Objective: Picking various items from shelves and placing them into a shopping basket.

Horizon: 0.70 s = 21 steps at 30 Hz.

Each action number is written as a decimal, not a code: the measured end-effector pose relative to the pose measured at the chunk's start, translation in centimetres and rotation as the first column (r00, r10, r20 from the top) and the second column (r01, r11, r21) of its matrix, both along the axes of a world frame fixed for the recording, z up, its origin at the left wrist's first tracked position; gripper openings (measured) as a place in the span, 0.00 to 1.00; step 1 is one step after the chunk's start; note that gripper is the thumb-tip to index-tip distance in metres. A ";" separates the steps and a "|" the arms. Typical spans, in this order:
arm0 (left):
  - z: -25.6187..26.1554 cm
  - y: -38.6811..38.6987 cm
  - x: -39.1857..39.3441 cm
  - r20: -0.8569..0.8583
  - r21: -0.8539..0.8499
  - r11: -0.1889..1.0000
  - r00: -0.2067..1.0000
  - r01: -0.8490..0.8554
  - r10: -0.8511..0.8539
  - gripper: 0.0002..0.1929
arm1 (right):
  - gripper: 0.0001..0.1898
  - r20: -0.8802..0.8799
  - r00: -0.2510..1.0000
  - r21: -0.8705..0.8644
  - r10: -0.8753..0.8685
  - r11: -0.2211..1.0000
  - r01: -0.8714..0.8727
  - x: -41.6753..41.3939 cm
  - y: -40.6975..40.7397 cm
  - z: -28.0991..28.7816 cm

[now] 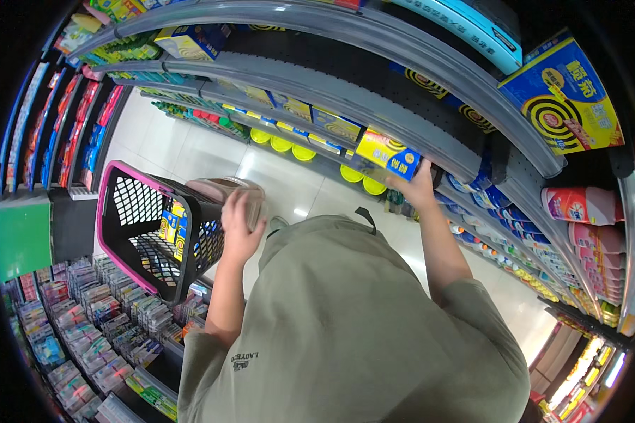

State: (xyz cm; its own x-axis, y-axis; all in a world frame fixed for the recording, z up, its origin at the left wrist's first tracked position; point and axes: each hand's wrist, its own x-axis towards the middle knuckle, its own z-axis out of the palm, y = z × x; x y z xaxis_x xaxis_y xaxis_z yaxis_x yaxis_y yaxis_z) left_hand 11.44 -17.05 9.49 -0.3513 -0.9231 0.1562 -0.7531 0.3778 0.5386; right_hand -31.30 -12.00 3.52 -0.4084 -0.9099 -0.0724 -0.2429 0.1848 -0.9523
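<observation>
My right hand (415,185) grips a blue-and-yellow mosquito coil box (389,154) at its right end, close beside the shelf edge. My left hand (239,227) is raised, fingers apart and holding nothing, by the near side of a black plastic shopping basket with a pink rim (132,224). Inside the basket lie blue-and-yellow boxes (173,226) with coil pictures. More boxes of similar colours (336,126) stand in a row on a lower shelf, left of the held one.
Shelving (317,74) curves across the top, with a large coil box (566,100) at upper right. Yellow round tubs (302,152) stand low down. Pink detergent bottles (579,205) line the right. A brownish bin-like container (251,193) is behind my left hand. Racks of small packets (103,312) stand at lower left.
</observation>
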 end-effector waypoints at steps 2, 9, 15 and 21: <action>1.7 -0.8 -1.8 -0.027 0.015 0.985 0.985 0.170 -0.170 0.35 | 0.65 0.015 1.000 -0.029 -0.003 1.000 0.003 2.0 1.0 -1.2; 8.8 -3.0 -7.3 0.005 -0.064 0.889 0.891 0.453 -0.453 0.46 | 0.64 0.025 0.942 -0.044 0.334 0.942 -0.332 10.6 0.6 6.9; 11.0 -3.9 -2.3 0.057 -0.035 0.922 0.921 0.387 -0.385 0.53 | 0.65 -0.179 0.851 0.002 0.493 0.865 -0.501 19.1 -3.4 13.5; 13.7 -5.2 9.9 -0.067 -0.206 0.965 0.982 0.162 -0.179 0.48 | 0.68 -0.022 0.783 -0.092 0.621 0.779 -0.620 27.0 -7.8 14.6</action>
State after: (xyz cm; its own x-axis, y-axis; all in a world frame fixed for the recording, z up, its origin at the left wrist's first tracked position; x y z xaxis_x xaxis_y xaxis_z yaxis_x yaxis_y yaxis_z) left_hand 21.33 -22.21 23.21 -0.4787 -0.7981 0.3658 -0.6235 0.6024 0.4984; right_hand -4.29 -19.82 18.11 0.2473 -0.9687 0.0203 -0.2667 -0.0882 -0.9597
